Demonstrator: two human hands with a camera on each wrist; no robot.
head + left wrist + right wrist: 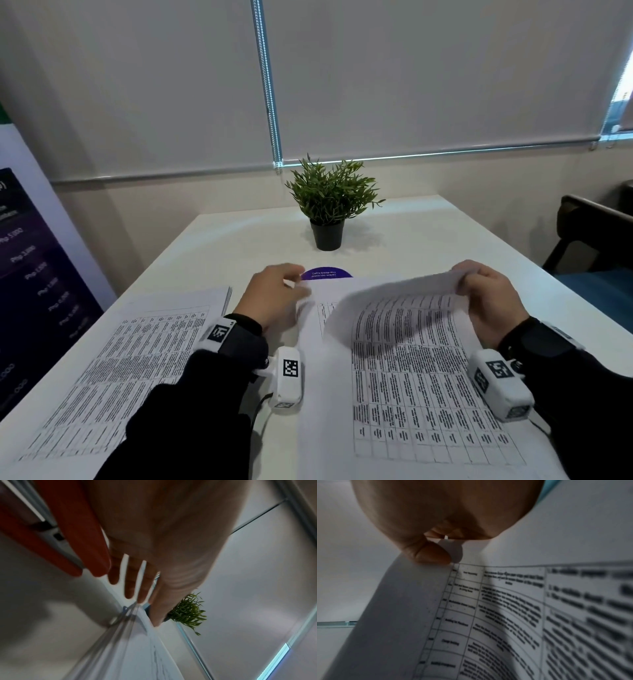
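Note:
Two piles of printed table sheets lie on the white table (428, 233). In the head view the left pile (120, 370) lies flat, with nothing touching it. My right hand (462, 277) pinches the far right corner of the top sheet (411, 325) of the right pile (428, 421) and holds it lifted and curled. The right wrist view shows that hand (440, 539) with the thumb on the sheet (488, 601). My left hand (298, 281) is at the sheet's far left corner. In the left wrist view this hand (149, 611) has straight fingers at the paper edge (137, 642).
A small potted plant (329, 205) stands at the far middle of the table, and a round purple sticker (327, 274) lies just beyond the papers. A dark chair (589, 233) stands to the right. A printed banner (34, 274) leans at the left. Window blinds hang behind the table.

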